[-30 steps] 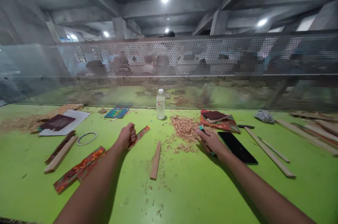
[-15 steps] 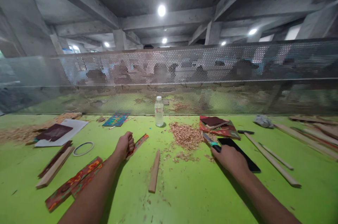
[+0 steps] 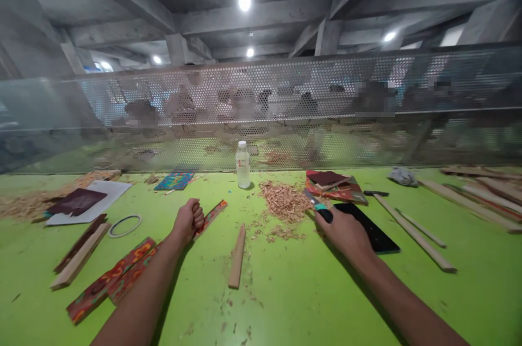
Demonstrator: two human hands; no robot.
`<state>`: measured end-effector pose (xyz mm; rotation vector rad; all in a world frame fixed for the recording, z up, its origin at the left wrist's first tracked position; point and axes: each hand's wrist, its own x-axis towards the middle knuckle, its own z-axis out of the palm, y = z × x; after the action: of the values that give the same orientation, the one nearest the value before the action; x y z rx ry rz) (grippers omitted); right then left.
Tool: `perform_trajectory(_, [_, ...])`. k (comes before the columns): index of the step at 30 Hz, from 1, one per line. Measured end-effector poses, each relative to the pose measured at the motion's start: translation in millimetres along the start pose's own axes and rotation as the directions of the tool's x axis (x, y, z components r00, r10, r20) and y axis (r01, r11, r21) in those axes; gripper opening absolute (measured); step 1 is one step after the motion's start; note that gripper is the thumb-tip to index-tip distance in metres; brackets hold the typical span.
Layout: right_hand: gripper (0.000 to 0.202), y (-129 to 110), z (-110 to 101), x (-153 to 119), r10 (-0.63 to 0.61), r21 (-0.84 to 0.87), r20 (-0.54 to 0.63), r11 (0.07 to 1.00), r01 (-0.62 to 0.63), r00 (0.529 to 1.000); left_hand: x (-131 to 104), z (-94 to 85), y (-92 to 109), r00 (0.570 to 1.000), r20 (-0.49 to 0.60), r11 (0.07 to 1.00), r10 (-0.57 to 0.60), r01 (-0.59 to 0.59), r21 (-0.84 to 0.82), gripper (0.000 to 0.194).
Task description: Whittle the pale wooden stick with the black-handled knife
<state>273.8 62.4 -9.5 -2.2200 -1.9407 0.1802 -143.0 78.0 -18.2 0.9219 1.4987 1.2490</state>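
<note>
My left hand [image 3: 190, 220] is closed in a fist at the near end of a narrow painted strip [image 3: 212, 216]. The strip lies on the green table partly behind the fist, and nothing sticks out of the fingers. My right hand [image 3: 346, 230] is wrapped round the black and turquoise handle of a knife [image 3: 318, 206], whose grey blade points forward and left toward a heap of wood shavings [image 3: 284, 201]. Just beside that hand lies a flat black tablet-like slab [image 3: 373, 232]. Between my hands rests a tapered wooden stick [image 3: 237, 259], its pointed end facing away.
A water bottle [image 3: 243, 165] stands behind the stick, before a perforated metal screen [image 3: 261, 90]. Painted boards [image 3: 112, 278], a white ring [image 3: 125, 226] and dark sandpaper [image 3: 77, 202] lie left. Rightward are wooden sticks [image 3: 414, 232] and crumpled paper [image 3: 402, 176].
The whole view has shifted slightly, so the table and its things sit a little higher in the picture. Both hands keep nearly the same pose and the knife stays in my right hand.
</note>
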Motion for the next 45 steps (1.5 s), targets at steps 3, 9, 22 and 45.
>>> perform_trajectory(3, [0.034,-14,5,-5,-0.145,0.058,0.004,0.988,0.144,0.989,-8,10.9,1,0.998,0.024,0.979,0.063,-0.067,0.193,0.037])
perform_trajectory(9, [0.033,-35,14,-20,-0.383,0.169,0.065,0.914,0.368,0.921,-35,44.8,8,0.972,0.202,0.765,0.118,-0.219,0.606,0.033])
perform_trajectory(22, [0.032,-33,-1,-30,-0.417,0.206,0.100,0.897,0.391,0.904,-95,76.9,18,0.931,0.359,0.209,-0.062,-0.340,0.917,0.034])
perform_trajectory(45, [0.034,-19,-11,-18,-0.300,0.144,0.057,0.946,0.289,0.952,-97,86.5,18,0.940,0.333,0.790,0.080,-0.263,0.554,0.034])
